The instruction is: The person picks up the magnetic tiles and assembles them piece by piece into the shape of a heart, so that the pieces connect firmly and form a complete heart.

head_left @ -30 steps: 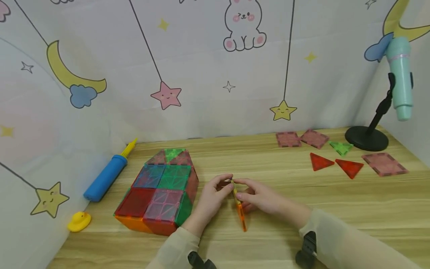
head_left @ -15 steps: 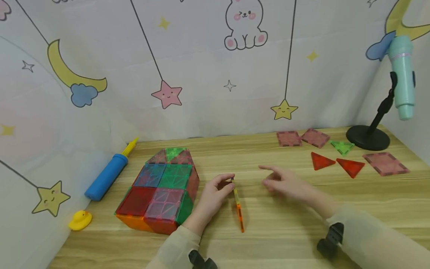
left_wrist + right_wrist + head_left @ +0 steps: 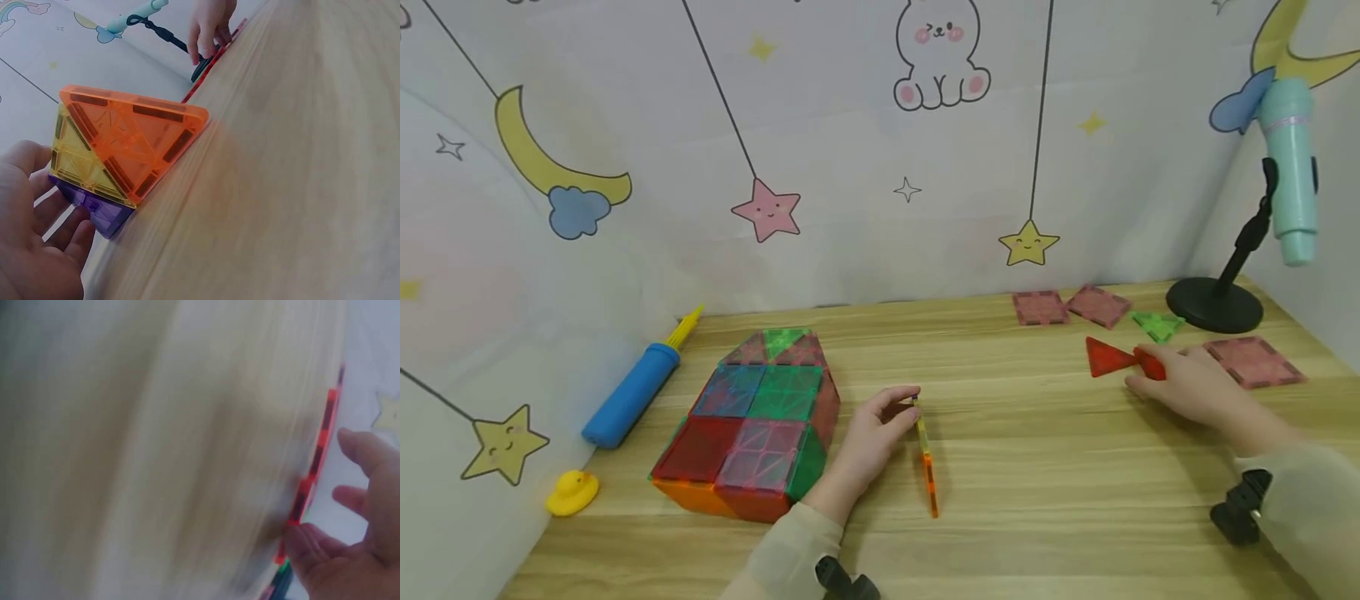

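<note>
My left hand (image 3: 904,406) pinches the top corner of a flat panel of joined magnetic tiles (image 3: 927,458) that stands on edge on the wooden table (image 3: 1037,500). The left wrist view shows the panel as an orange triangle (image 3: 134,147), a yellow triangle (image 3: 72,153) and a purple tile (image 3: 100,212), with my left hand (image 3: 31,244) beside it. Far right, my right hand (image 3: 1150,377) rests its fingers on a red triangle tile (image 3: 1150,364); a second red triangle (image 3: 1105,357) lies just left. The right wrist view is blurred and shows my thumb (image 3: 306,547) at a red tile's edge (image 3: 315,462).
A house-shaped block of coloured tiles (image 3: 752,425) lies left of my left hand. A blue pump (image 3: 632,392) and a yellow duck (image 3: 572,493) sit at far left. Pink square tiles (image 3: 1041,307) (image 3: 1255,360), a green triangle (image 3: 1157,325) and a black stand (image 3: 1213,304) holding a teal torch (image 3: 1288,167) are at back right.
My right hand let go of the upright panel and moved right across the table to the red triangle. My left hand kept hold of the panel, which stayed in place.
</note>
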The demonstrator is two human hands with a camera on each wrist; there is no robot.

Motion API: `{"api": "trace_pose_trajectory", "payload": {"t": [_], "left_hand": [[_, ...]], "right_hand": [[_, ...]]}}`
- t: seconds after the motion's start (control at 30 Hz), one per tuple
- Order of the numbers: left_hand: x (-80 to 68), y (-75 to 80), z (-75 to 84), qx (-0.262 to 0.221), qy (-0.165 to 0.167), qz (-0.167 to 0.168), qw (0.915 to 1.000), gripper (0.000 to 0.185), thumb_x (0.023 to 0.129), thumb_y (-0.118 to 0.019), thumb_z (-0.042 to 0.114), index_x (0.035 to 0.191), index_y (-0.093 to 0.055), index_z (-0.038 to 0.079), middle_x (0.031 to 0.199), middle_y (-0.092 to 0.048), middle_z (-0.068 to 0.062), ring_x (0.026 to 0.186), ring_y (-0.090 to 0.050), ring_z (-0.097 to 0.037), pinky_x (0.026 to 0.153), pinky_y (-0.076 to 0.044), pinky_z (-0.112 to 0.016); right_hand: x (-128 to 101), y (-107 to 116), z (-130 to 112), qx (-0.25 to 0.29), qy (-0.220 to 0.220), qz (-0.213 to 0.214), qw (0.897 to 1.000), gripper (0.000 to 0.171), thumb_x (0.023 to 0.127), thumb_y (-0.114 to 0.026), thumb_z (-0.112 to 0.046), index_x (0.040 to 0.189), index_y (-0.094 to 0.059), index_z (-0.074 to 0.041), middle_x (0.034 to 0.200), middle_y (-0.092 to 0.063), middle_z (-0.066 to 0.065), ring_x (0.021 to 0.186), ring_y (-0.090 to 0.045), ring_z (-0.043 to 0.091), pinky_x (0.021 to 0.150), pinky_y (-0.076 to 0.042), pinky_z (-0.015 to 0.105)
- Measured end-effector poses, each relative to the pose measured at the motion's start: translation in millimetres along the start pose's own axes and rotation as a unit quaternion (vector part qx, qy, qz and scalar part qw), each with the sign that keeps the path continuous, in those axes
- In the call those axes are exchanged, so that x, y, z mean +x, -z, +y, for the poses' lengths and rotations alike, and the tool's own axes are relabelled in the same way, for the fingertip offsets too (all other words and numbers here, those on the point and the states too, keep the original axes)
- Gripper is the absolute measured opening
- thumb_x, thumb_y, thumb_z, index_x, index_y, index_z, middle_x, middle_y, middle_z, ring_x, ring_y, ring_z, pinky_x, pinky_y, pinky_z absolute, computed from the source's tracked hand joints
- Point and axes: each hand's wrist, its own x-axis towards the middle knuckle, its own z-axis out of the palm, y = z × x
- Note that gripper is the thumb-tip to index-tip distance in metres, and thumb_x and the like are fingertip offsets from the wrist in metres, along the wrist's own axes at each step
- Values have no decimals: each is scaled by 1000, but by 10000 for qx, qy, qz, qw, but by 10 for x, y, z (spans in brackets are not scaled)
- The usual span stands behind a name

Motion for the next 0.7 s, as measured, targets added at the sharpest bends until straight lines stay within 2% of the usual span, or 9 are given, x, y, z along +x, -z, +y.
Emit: {"api": "trace_pose_trajectory", "payload": {"t": [0.1, 0.23, 0.33, 0.47, 0.53, 0.6, 0.7], "left_hand": [[-11, 22, -1, -55, 1, -38, 10000, 35, 93, -59, 14, 126, -57, 1, 124, -57, -17, 109, -56, -27, 88, -46, -36], [-34, 30, 36, -97, 16, -93, 9999, 36, 93, -58, 14, 127, -56, 1, 124, -56, -18, 109, -55, -28, 88, -46, -37], [-32, 29, 27, -60, 11, -72, 10000, 37, 93, -59, 17, 127, -56, 3, 123, -57, -17, 109, -55, -27, 88, -46, -37], [-12, 32, 0, -21, -38, -30, 10000, 37, 93, -59, 17, 127, -57, 3, 121, -58, -16, 108, -56, -26, 87, -46, -35], [-18, 32, 30, 8, -20, -32, 10000, 36, 93, -59, 14, 127, -57, 2, 121, -58, -17, 108, -56, -27, 87, -46, -35], [-35, 32, 85, 51, 1, -67, 10000, 35, 93, -58, 11, 126, -56, 0, 122, -57, -19, 108, -56, -29, 87, -46, -36], [-69, 28, 176, 131, 55, -128, 9998, 34, 93, -57, 8, 126, -56, -2, 123, -56, -21, 108, -55, -31, 88, -45, -38]], "right_hand": [[98, -44, -165, -20, 241, -9, 9997, 69, 90, -56, -45, 132, -43, 7, 110, -52, 40, 100, -42, 52, 81, -37, 60], [209, -53, -400, -501, 339, -164, 9980, 67, 91, -53, -48, 136, -44, 0, 103, -55, 35, 94, -45, 46, 77, -36, 54], [268, -55, -572, -768, 360, -334, 9958, 65, 92, -50, -50, 138, -45, -4, 107, -51, 37, 99, -43, 48, 82, -31, 57], [326, -98, -746, -832, 535, -439, 9941, 64, 92, -50, -50, 139, -45, -7, 114, -44, 41, 102, -40, 52, 86, -31, 59], [328, -130, -804, -778, 714, -416, 9935, 62, 92, -51, -50, 138, -48, -9, 113, -43, 39, 100, -40, 52, 83, -34, 59], [311, -163, -832, -614, 1021, -381, 9921, 57, 91, -53, -49, 135, -52, -12, 110, -46, 32, 95, -42, 45, 79, -37, 54], [270, -183, -791, 138, 1430, -399, 9888, 53, 92, -54, -46, 133, -55, -11, 113, -47, 25, 99, -44, 40, 81, -38, 53]]}}
